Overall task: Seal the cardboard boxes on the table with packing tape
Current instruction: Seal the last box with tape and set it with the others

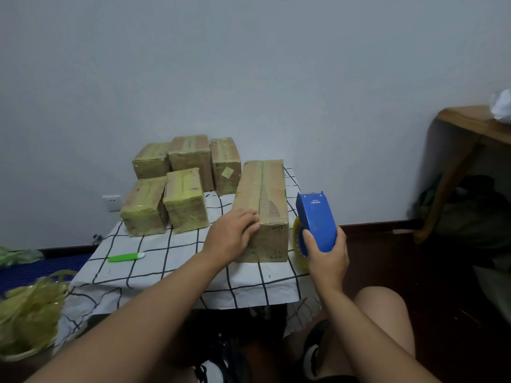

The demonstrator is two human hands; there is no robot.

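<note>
So, long cardboard box [261,208] sits at table's right edge on the checked cloth [154,261], seam facing up. Left hand [231,234] rests on its near top corner, fingers fairly flat, steadying it. Right hand [327,255] grips the blue tape dispenser [315,221] just right of the box, off the cardboard. Looks like pre-taping: next move prob. needs dispenser brought onto the seam & pulled along. Five small boxes [166,205] at back-left look already wrapped. Dispenser logo upside down, seems "deli", not sure.

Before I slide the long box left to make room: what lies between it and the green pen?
In the head view, only the left hand, resting on the long box, and bare checked cloth lie between it and the green pen.
</note>
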